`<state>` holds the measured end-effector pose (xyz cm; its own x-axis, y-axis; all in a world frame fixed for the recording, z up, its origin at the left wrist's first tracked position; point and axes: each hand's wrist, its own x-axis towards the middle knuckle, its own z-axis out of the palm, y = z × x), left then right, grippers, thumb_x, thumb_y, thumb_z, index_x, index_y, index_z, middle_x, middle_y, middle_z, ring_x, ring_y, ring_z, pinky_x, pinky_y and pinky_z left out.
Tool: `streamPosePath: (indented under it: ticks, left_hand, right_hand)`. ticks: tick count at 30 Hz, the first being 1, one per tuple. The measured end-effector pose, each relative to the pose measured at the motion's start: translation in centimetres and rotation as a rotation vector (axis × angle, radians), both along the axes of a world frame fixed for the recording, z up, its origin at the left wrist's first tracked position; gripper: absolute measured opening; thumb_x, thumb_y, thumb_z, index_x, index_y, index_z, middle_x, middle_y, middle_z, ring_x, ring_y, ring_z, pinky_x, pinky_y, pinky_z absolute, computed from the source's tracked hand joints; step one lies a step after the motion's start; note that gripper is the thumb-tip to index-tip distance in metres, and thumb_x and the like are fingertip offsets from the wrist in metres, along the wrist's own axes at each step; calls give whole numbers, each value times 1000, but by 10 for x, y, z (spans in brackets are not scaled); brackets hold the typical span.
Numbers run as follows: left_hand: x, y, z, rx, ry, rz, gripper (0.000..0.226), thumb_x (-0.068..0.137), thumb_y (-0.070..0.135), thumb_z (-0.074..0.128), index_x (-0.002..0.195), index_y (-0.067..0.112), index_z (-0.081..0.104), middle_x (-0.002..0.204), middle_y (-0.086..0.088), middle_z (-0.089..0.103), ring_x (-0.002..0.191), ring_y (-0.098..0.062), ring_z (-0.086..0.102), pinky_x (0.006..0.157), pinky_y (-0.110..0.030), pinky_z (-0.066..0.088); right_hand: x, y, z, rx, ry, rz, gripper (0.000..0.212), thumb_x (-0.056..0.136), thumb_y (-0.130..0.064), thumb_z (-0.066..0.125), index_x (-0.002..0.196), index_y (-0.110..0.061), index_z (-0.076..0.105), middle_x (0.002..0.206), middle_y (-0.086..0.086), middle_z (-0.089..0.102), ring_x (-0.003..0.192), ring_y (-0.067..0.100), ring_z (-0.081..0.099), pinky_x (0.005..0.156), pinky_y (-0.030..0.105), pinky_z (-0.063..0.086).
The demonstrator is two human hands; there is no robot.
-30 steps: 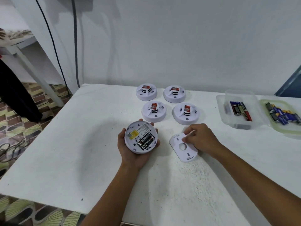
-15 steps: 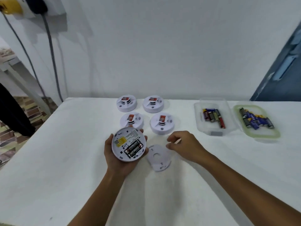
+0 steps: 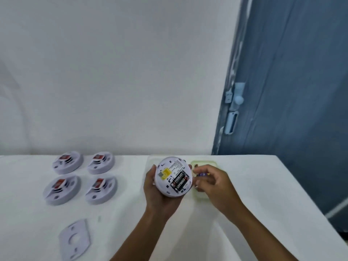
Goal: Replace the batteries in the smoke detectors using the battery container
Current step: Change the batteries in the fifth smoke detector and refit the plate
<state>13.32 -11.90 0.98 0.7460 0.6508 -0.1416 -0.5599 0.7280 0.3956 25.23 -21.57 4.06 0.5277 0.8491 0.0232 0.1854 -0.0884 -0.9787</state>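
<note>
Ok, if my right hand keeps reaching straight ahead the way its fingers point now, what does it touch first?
Probably the batteries in the green-rimmed container. The right hand hovers over it, fingertips at a blue-purple one. The smoke detector in the left hand sits just left of that line; depth is unclear.

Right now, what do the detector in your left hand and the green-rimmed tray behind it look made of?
Detector: white moulded plastic, matte, judging by its smooth rounded shell and recessed battery bay. Green-rimmed tray: looks like translucent plastic with a pale green rim, though mostly hidden and blurred, so uncertain.
</note>
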Motion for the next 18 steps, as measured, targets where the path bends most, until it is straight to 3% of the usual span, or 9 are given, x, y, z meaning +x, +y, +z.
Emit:
streamPosePath:
  ticks: [4,8,11,13,18]
  left_hand:
    - [50,-14,4,-68,80,27,62,75,47,53,118,3,61,112,-21,64,106,-36,57,90,-44,41]
    - [75,-18,3,-78,134,41,63,77,47,50,120,2,61,114,-22,62,104,-36,57,85,-42,42]
    - [83,-18,0,-48,170,46,56,76,48,49,103,5,72,105,-20,66,92,-35,59,76,-36,38]
    - [88,-17,-1,-33,187,50,54,76,47,49,103,7,73,104,-19,67,93,-35,59,76,-36,39]
    - [97,-19,2,6,170,67,46,74,42,49,100,13,74,102,-17,68,92,-31,59,74,-34,41]
  right_hand:
    - [33,-10,-17,-17,-22,24,26,84,0,59,98,-20,68,103,0,71,93,11,69,77,27,56]
    - [52,-12,-25,-30,-43,-17,30,83,8,56,103,-12,67,101,2,71,85,7,68,62,17,50]
    - [59,-10,-32,-44,-108,-27,30,84,6,56,104,-12,66,105,1,69,92,9,67,68,21,56]
    - [62,-9,-35,-51,-172,-35,25,86,2,57,104,-14,66,106,-2,68,97,10,65,74,20,57]
    - [67,-4,-31,-28,-323,-72,10,87,-5,61,90,-15,59,87,-2,63,78,5,59,59,8,46]
